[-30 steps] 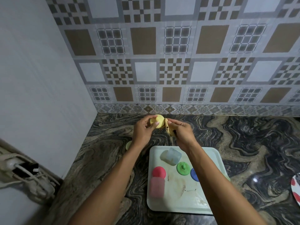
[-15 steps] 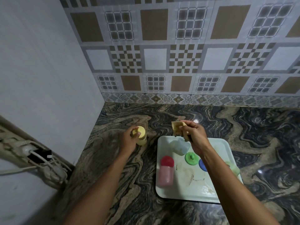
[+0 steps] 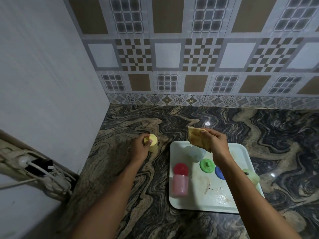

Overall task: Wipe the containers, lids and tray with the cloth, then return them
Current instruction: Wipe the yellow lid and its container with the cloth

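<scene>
My left hand (image 3: 140,149) grips a yellow lidded container (image 3: 152,143) that stands on the marble counter left of the white tray (image 3: 238,150). Above the tray's far edge my right hand (image 3: 214,141) holds a folded yellow cloth (image 3: 196,137). On the tray stand a pink container with a red lid (image 3: 180,180), a clear bluish container (image 3: 195,153) lying down, a green lid (image 3: 206,165) and a blue lid (image 3: 218,173) partly hidden by my right forearm. A pale green container (image 3: 251,175) lies at the tray's right edge. Brown smears mark the tray's near part.
A tiled wall closes the counter at the back, and a plain wall (image 3: 43,83) closes it on the left. A socket strip with cables (image 3: 34,168) sits low on the left wall. The dark marble counter (image 3: 276,135) stretches to the right of the tray.
My hands have parted: the left brought the yellow container down to the counter left of the tray, while the right kept the cloth and now holds it over the tray's far edge.
</scene>
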